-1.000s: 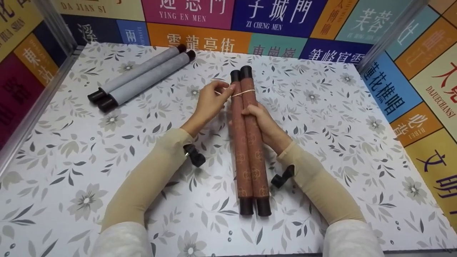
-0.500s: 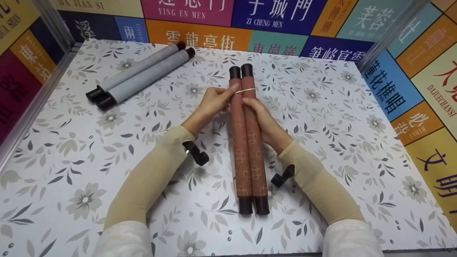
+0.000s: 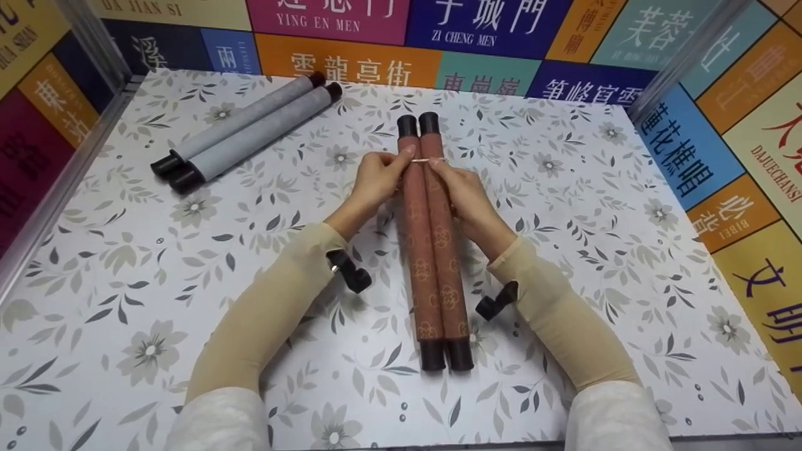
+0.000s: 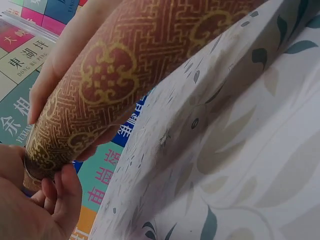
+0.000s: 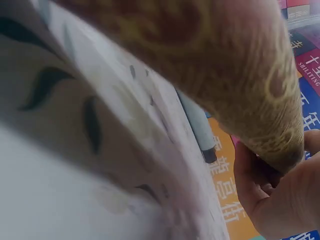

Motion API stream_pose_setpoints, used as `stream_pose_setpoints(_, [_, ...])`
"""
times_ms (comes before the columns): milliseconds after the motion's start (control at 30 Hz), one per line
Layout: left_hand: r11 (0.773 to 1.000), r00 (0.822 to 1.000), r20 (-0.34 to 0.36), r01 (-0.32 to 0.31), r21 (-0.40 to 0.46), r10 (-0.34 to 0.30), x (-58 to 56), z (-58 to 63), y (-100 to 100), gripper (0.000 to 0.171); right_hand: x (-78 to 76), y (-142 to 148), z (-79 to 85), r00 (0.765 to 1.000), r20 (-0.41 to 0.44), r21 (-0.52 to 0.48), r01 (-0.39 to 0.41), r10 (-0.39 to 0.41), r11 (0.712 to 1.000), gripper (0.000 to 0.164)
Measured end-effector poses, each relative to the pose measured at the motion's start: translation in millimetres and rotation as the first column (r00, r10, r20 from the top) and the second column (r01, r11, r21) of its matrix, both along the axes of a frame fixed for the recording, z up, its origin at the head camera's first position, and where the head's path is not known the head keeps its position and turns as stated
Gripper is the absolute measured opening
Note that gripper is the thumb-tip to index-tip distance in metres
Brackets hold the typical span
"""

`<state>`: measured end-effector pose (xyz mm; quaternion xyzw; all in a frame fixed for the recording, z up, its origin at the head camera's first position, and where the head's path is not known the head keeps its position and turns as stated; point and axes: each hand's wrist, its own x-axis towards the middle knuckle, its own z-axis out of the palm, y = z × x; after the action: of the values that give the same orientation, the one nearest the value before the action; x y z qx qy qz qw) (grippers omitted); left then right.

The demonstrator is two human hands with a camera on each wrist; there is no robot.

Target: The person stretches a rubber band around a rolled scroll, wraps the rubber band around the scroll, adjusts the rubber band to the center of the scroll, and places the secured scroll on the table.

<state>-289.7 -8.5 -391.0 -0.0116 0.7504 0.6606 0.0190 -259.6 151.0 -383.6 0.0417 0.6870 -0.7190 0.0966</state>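
Observation:
Two reddish-brown scrolls (image 3: 432,250) with gold patterns and black end knobs lie side by side, raised off the table in the wrist views. A thin white band (image 3: 421,161) crosses both near their far ends. My left hand (image 3: 373,181) grips the left scroll there, thumb on top at the band and fingers curled beneath, as the left wrist view shows. On the other side my right hand (image 3: 471,197) holds the right scroll (image 5: 240,75), its thumb lying on the band. The band's underside is hidden.
Two pale blue-grey scrolls (image 3: 250,128) with dark knobs lie slanted at the back left of the flower-patterned table (image 3: 150,263). Colourful lettered panels (image 3: 351,62) stand along the back and sides. Each wrist wears a black camera mount (image 3: 351,272).
My right hand has slid up the right scroll until its thumb reaches the band. The band's visible stretch has shortened, and the scrolls' far ends have shifted slightly left.

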Motion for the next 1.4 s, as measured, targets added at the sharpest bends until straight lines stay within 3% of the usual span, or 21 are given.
stream_pose_setpoints(133, [0.997,0.997,0.025,-0.069,0.047,0.067,-2.9,3.2,-5,0.039,17.4,-1,-7.4,0.982,0.06,-0.022,-0.18,0.181,0.984,0.041])
stream_pose_setpoints(233, [0.989,0.995,0.053,-0.088,0.117,0.082,-5.2,6.9,-7,0.037,26.5,-2,-10.8,0.963,0.064,-0.034,-0.26,0.262,0.965,0.043])
stream_pose_setpoints(467, [0.988,0.998,0.065,0.0,0.154,-0.011,-4.2,7.9,-4,0.051,28.7,-6,-14.9,0.975,0.003,-0.066,-0.223,0.224,0.972,0.042])
stream_pose_setpoints(700, [0.99,0.991,0.052,0.123,0.072,-0.127,12.2,5.6,-2,0.052,23.3,-1,-14.3,0.982,-0.044,-0.097,-0.186,0.182,0.978,0.041])
stream_pose_setpoints(900, [0.994,0.994,0.034,0.105,0.015,-0.105,1.8,25.0,-12,0.053,24.1,-3,-10.6,0.974,-0.065,-0.109,-0.225,0.219,0.968,0.039])
stream_pose_setpoints(1100, [0.98,0.995,0.002,0.097,0.173,-0.099,-8.1,41.0,-12,0.047,28.8,-8,-8.5,0.965,-0.086,-0.107,-0.256,0.248,0.961,0.036])
stream_pose_setpoints(1267, [0.98,0.996,0.018,0.086,0.177,-0.091,0.2,39.7,-6,0.044,25.0,-10,-5.0,0.966,-0.114,-0.112,-0.246,0.233,0.963,0.04])
stream_pose_setpoints(1400, [0.982,0.991,0.032,0.124,0.146,-0.13,11.2,33.6,-1,0.042,20.3,-7,-3.3,0.966,-0.136,-0.106,-0.237,0.222,0.966,0.04])
